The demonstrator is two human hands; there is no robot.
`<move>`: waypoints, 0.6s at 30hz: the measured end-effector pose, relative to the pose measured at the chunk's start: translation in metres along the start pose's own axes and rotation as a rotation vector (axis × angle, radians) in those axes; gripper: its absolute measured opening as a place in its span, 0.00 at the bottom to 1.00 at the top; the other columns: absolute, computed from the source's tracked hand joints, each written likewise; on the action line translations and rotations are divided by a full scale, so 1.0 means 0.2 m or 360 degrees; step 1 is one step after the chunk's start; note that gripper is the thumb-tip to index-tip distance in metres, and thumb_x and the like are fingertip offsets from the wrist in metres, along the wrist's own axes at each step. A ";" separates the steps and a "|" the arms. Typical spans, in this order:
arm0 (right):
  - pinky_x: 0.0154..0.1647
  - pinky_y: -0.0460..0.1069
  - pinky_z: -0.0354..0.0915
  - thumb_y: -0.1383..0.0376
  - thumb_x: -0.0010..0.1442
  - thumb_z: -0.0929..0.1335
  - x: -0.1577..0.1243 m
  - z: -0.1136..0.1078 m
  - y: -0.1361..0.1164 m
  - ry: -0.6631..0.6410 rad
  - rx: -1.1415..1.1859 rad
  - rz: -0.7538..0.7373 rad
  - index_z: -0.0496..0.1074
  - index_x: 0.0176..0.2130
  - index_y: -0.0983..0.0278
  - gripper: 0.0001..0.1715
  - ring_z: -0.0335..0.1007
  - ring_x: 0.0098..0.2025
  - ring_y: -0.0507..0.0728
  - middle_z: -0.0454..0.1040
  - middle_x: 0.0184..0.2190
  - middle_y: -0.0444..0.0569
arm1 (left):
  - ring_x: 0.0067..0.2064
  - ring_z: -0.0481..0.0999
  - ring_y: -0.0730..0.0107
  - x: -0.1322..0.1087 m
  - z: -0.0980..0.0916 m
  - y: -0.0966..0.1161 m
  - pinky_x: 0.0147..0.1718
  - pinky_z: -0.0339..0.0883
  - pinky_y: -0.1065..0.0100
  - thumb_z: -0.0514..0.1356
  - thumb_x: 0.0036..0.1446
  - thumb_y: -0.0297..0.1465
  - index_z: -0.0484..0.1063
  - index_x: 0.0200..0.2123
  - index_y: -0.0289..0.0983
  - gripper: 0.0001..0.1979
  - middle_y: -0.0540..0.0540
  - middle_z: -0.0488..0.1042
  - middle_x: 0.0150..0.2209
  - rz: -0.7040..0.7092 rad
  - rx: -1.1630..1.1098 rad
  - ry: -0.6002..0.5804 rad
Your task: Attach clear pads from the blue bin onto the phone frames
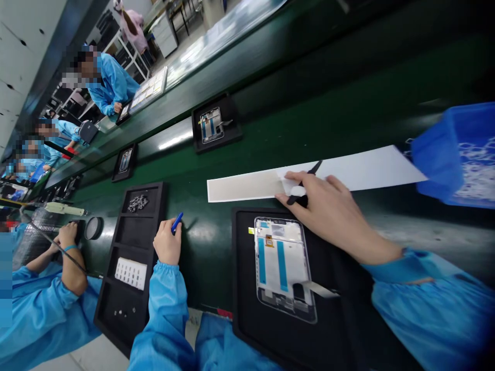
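Observation:
My left hand [167, 243] is closed round a blue pen-like stick [177, 222], its end poking up past the thumb, beside a black compartment tray. In my right hand [328, 214] are what look like black tweezers [298, 200], partly hidden by the fingers. Thumb and index finger are at a long white strip of backing paper [243, 187], where a small whitish film lifts from the surface. Just below lies an opened phone housing [273, 257] with two blue strips and a flex cable, set in a black foam tray [243, 304].
The compartment tray [133, 224] holds small metal parts and a white sheet of dark pieces. A blue bin [436, 154] with white scraps stands right. Two more trayed phones, one in a black tray [197, 123], lie farther along the green bench. A co-worker's arms [71, 257] are at left.

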State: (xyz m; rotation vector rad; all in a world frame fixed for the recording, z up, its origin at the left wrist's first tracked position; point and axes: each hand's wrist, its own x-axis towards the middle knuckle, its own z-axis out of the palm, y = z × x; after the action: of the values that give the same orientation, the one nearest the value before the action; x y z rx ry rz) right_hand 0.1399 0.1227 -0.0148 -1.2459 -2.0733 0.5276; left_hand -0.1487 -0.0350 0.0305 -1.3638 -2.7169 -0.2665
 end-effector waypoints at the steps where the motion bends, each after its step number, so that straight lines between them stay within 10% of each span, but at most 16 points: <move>1: 0.59 0.69 0.54 0.48 0.62 0.55 0.00 0.00 0.00 -0.0022 0.0035 -0.0021 0.65 0.52 0.70 0.33 0.67 0.50 0.73 0.70 0.50 0.63 | 0.41 0.78 0.62 0.00 0.00 0.00 0.35 0.64 0.69 0.61 0.64 0.33 0.77 0.45 0.41 0.09 0.45 0.78 0.45 -0.0008 -0.0002 0.0012; 18: 0.62 0.67 0.54 0.49 0.69 0.57 -0.03 0.04 0.04 -0.0186 0.0370 -0.0219 0.68 0.52 0.63 0.26 0.66 0.52 0.69 0.70 0.51 0.54 | 0.39 0.79 0.62 0.04 0.00 -0.13 0.43 0.71 0.66 0.61 0.57 0.37 0.79 0.38 0.35 0.12 0.44 0.80 0.36 -0.0114 -0.0872 0.0095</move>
State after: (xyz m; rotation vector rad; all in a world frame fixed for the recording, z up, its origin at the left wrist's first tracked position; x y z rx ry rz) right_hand 0.1405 0.1216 -0.0279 -0.9516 -2.1051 0.7684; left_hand -0.1745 -0.0435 0.0287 -1.3265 -2.7545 -1.1042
